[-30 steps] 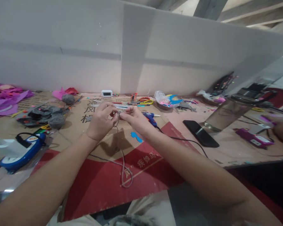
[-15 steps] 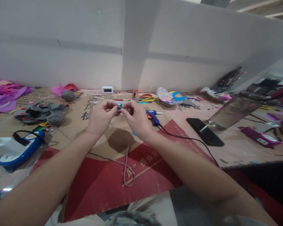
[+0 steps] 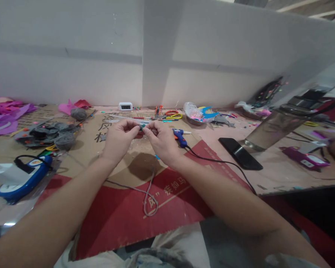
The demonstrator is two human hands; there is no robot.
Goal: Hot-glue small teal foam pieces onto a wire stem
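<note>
Head view, left to right: well left of the fingers a glossy blue plastic device lies near two fuzzy grey yarn balls. The left hand has thumb and forefinger closed in a pinch on one end of a small teal piece. The right hand pinches the other end. The piece spans the gap between the fingertips, its long axis running side to side, with both hands equally near. It is too small to tell its material. Below the right fingers a limp grey cord drops to the printed cardboard sheet and loops there; whether it reaches the pinch is hidden. Just right of the fingers lies a blue glue gun, farther right a flat black phone, then a clear bottle.
</note>
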